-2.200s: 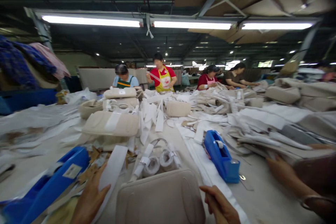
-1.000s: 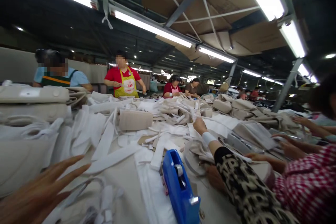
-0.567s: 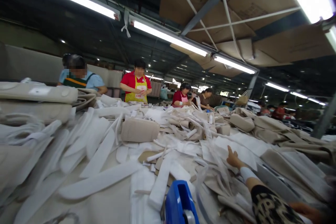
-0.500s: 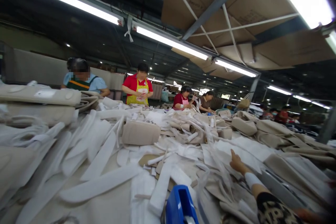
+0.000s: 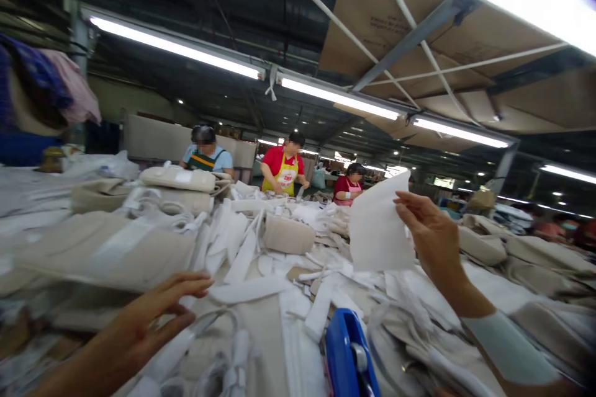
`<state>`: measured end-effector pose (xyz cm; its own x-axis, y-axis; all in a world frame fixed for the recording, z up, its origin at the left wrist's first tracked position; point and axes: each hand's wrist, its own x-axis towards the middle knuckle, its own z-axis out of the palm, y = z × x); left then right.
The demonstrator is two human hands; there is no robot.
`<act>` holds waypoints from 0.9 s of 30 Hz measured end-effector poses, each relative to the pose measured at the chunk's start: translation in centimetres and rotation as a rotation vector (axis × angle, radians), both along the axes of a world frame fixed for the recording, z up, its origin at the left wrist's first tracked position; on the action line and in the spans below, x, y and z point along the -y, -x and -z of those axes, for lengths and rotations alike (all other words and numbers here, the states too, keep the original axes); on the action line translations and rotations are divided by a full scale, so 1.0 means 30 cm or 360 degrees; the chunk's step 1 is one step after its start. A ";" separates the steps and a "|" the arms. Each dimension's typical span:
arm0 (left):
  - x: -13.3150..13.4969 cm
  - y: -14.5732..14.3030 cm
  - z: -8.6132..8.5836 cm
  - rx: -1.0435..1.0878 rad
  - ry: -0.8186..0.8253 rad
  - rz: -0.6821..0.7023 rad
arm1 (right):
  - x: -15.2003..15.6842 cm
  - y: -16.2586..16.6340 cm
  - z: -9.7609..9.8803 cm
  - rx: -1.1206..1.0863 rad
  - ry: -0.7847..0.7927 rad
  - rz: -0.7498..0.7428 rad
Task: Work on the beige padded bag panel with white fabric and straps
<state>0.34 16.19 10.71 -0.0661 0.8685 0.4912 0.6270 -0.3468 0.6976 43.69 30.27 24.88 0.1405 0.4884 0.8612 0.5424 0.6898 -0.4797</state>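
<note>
Though blurred, left hand (image 5: pixel 149 316) splayed wide over white strips (image 5: pixel 251 289); right hand (image 5: pixel 431 237) with grip on white sheet (image 5: pixel 376 231).

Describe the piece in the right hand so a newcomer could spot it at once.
On the long table heaped with white strips, look right of centre, above the blue dispenser. The right hand pinches a white sheet by its right edge. It alone is held upright off the pile, broad and flat where its neighbours are narrow and lying down.

three aproned people (image 5: pixel 284 169) are working far off; one white sheet (image 5: pixel 379 223), one blue tape dispenser (image 5: pixel 347 353) and two hands (image 5: pixel 153 316) (image 5: pixel 431 232) are showing near.
</note>
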 end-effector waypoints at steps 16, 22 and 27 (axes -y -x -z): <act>0.430 -0.070 -0.098 0.1624 0.0459 0.1072 | 0.658 0.400 0.353 -0.0870 0.1133 -0.0815; 0.551 -0.065 -0.036 0.1858 0.0596 0.0847 | 0.757 0.457 0.457 -0.0712 0.1188 -0.0866; 0.612 -0.092 0.072 0.2041 0.0651 0.0480 | 0.789 0.518 0.569 -0.0357 0.1253 -0.0832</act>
